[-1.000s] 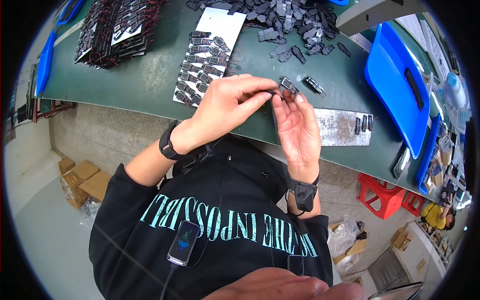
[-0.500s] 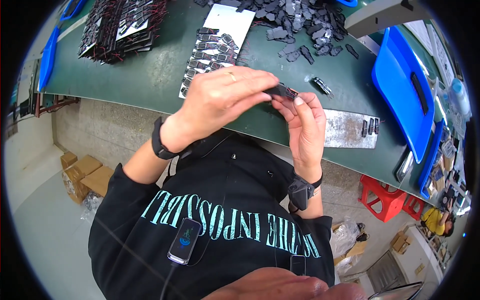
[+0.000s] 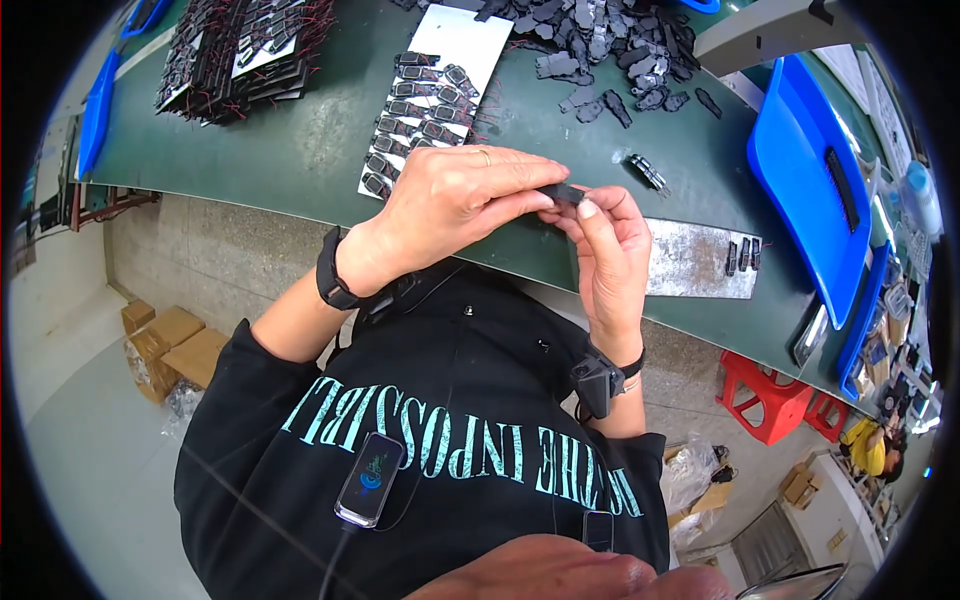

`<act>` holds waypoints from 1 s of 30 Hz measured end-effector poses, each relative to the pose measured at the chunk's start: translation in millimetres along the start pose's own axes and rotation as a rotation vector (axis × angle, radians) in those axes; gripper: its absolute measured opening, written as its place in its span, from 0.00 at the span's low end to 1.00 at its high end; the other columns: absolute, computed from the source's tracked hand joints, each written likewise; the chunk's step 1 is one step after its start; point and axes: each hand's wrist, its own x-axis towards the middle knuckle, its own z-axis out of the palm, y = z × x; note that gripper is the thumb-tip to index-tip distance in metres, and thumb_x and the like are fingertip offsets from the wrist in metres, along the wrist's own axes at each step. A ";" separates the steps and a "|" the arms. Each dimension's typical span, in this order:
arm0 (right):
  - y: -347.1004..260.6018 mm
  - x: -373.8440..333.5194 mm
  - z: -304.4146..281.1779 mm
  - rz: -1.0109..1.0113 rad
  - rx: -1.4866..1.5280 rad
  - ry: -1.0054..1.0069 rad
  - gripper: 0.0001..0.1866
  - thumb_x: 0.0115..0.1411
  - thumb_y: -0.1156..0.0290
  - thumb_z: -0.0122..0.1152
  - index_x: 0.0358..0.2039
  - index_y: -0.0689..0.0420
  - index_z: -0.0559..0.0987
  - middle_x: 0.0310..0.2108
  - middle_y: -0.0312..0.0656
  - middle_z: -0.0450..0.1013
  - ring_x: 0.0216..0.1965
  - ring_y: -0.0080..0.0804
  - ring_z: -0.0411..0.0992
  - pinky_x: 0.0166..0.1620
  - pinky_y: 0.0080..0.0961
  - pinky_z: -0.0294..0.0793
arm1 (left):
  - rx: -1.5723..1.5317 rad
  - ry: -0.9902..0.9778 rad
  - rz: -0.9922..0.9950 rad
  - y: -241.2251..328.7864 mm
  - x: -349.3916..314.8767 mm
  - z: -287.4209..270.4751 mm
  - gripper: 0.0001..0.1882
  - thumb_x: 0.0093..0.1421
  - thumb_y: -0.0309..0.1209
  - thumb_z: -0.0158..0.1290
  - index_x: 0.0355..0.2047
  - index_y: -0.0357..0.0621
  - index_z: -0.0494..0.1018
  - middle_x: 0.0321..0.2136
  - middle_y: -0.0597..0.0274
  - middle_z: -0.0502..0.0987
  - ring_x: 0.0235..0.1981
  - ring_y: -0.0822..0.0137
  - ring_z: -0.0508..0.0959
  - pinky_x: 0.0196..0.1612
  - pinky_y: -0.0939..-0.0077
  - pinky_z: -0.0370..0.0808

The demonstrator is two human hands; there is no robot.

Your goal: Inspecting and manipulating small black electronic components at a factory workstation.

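Observation:
Over the near edge of the bench, both my hands hold one small black plastic part. My left hand grips its left end between straight fingers and thumb. At the other end, my right hand pinches it with thumb and fingertips. Fingers cover much of the part. Just beyond my left hand lies a white board with rows of small black modules with thin red wires. A small cluster of black pieces rests on the bench to the right of my hands.
Loose flat black pieces are heaped at the far side of the green bench. Stacked boards of wired modules stand far left. A metal plate with several small black parts lies at right, beside a blue tray.
The held part has turned between my fingers, and the red wires seen on it before no longer show. My left hand has shifted slightly to the right.

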 end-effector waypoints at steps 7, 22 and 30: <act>2.3 0.1 -2.2 -0.028 0.021 -0.030 0.08 0.68 0.75 0.59 0.44 0.63 0.72 0.44 0.48 0.78 0.44 0.36 0.79 0.52 0.34 0.79 | 0.165 -0.012 0.099 1.5 0.1 -2.7 0.16 0.53 0.26 0.66 0.44 0.41 0.82 0.38 0.59 0.85 0.40 0.61 0.86 0.41 0.71 0.84; -1.6 -18.1 5.8 -0.341 -0.289 -0.010 0.18 0.64 0.81 0.62 0.53 0.60 0.69 0.43 0.44 0.77 0.46 0.28 0.76 0.52 0.22 0.74 | -0.116 -0.161 -0.121 10.7 -7.8 -5.1 0.10 0.57 0.29 0.63 0.38 0.41 0.78 0.30 0.59 0.78 0.29 0.58 0.80 0.29 0.68 0.76; -17.8 -23.3 -0.5 -0.220 -0.344 -0.089 0.11 0.62 0.82 0.64 0.46 0.63 0.76 0.42 0.45 0.78 0.45 0.28 0.76 0.50 0.23 0.75 | -0.070 -0.203 0.115 20.2 -3.2 -17.9 0.06 0.59 0.26 0.61 0.35 0.39 0.76 0.27 0.58 0.75 0.26 0.57 0.77 0.27 0.66 0.73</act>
